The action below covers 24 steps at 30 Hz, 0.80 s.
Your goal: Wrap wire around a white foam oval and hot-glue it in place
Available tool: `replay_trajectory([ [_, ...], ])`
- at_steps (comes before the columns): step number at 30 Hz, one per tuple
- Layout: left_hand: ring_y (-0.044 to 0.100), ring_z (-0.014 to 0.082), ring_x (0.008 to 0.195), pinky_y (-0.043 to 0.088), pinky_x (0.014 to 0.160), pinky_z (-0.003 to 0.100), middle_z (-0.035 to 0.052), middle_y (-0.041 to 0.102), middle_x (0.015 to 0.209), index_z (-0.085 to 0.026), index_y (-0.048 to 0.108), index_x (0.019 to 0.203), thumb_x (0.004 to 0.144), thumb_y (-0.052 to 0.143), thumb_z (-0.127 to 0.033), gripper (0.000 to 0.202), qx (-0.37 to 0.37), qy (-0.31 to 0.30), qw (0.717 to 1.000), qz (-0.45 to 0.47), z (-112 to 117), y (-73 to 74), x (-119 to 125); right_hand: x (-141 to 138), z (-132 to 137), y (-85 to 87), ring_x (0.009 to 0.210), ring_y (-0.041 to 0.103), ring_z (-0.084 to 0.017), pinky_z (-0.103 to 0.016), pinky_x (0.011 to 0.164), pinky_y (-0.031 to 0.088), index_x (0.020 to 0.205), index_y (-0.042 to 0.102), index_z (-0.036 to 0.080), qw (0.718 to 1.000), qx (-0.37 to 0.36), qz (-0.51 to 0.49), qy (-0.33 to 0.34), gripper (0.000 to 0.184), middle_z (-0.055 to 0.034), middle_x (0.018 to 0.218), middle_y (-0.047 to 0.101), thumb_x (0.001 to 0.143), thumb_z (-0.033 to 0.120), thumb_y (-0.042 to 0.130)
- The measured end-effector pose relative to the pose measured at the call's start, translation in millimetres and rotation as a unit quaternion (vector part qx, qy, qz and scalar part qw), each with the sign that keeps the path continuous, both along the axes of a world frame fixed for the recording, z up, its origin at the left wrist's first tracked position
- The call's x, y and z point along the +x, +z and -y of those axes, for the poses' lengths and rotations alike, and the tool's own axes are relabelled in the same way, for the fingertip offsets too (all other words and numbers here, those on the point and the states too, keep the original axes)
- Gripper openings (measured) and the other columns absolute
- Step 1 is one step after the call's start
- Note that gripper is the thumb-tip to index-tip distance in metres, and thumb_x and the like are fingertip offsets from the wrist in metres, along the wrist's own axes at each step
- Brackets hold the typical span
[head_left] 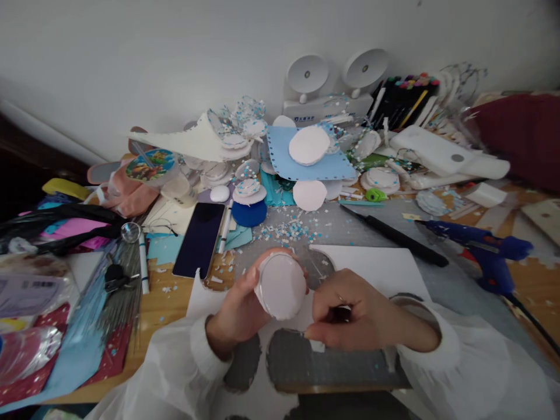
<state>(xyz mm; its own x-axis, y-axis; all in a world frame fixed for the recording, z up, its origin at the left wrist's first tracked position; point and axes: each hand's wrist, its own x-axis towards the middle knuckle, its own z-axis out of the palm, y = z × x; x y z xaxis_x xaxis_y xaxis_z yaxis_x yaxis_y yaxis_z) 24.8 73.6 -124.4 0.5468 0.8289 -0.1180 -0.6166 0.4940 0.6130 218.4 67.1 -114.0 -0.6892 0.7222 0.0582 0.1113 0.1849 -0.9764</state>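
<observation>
My left hand (245,300) grips a round white disc (282,284) by its edge, its flat face tilted up towards me. Just right of it, my right hand (356,312) is closed in a pinch, thumb against bent fingers. A small white scrap of paper (318,346) sticks out under the thumb. Beneath both hands lies a sheet of white paper (376,265) with round holes cut out of it. The grey cutting mat (324,367) shows through those holes.
A black craft knife (394,236) and a blue glue gun (485,245) with its cord lie at the right. A phone (199,239) lies at the left. Behind are stacked white paper discs (247,192), a light-blue sheet (280,154) and blue-white confetti (289,230).
</observation>
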Motion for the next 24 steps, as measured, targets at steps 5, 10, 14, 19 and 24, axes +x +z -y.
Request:
replay_trajectory([
  [5, 0.064, 0.0252, 0.084, 0.049, 0.078, 0.036, 0.0092, 0.068, 0.098, -0.02, 0.065, 0.108, 0.074, 0.067, -0.055, 0.049, -0.004, 0.002, 1.0, 0.005, -0.1, -0.3, 0.4, -0.4, -1.2, 1.9, 0.042, 0.033, -0.004, -0.017, 0.038, 0.024, 0.058, 0.055, 0.016, 1.0, -0.015, 0.005, -0.002, 0.03, 0.005, 0.047, 0.05, 0.082, 0.032, 0.064],
  [10, 0.064, 0.0237, 0.083, 0.049, 0.077, 0.034, 0.0088, 0.068, 0.098, -0.019, 0.065, 0.11, 0.076, 0.066, -0.054, 0.049, 0.006, 0.0, 1.0, 0.003, -0.6, 0.0, 0.3, 1.2, -0.2, -0.9, 0.042, 0.033, -0.004, -0.017, 0.039, 0.024, 0.058, 0.057, 0.016, 1.0, -0.002, 0.013, -0.004, 0.029, 0.005, 0.047, 0.05, 0.082, 0.031, 0.064],
  [14, 0.064, 0.0226, 0.083, 0.05, 0.076, 0.032, 0.0087, 0.067, 0.098, -0.019, 0.065, 0.11, 0.076, 0.065, -0.055, 0.05, 0.01, -0.002, 1.0, 0.008, 0.3, -0.3, 0.0, 2.2, -1.4, -1.8, 0.043, 0.032, -0.004, -0.017, 0.039, 0.024, 0.058, 0.056, 0.015, 1.0, -0.009, 0.019, -0.012, 0.029, 0.0052, 0.048, 0.049, 0.081, 0.031, 0.065],
  [19, 0.062, 0.0234, 0.086, 0.05, 0.08, 0.036, 0.0089, 0.065, 0.098, -0.019, 0.064, 0.108, 0.076, 0.065, -0.056, 0.05, 0.014, -0.004, 1.0, 0.01, 1.1, -2.9, 0.8, 2.0, -2.7, -1.0, 0.044, 0.032, -0.003, -0.016, 0.039, 0.024, 0.058, 0.055, 0.014, 0.999, -0.018, 0.029, -0.021, 0.029, 0.0056, 0.048, 0.048, 0.08, 0.03, 0.065],
  [24, 0.062, 0.0228, 0.086, 0.05, 0.08, 0.035, 0.0088, 0.065, 0.1, -0.02, 0.063, 0.111, 0.078, 0.063, -0.057, 0.05, 0.017, -0.015, 1.0, 0.017, -0.2, -6.7, 0.0, 0.9, -2.3, -2.3, 0.044, 0.034, -0.003, -0.015, 0.039, 0.024, 0.058, 0.055, 0.014, 0.999, -0.015, 0.027, -0.024, 0.029, 0.0053, 0.049, 0.048, 0.08, 0.03, 0.065],
])
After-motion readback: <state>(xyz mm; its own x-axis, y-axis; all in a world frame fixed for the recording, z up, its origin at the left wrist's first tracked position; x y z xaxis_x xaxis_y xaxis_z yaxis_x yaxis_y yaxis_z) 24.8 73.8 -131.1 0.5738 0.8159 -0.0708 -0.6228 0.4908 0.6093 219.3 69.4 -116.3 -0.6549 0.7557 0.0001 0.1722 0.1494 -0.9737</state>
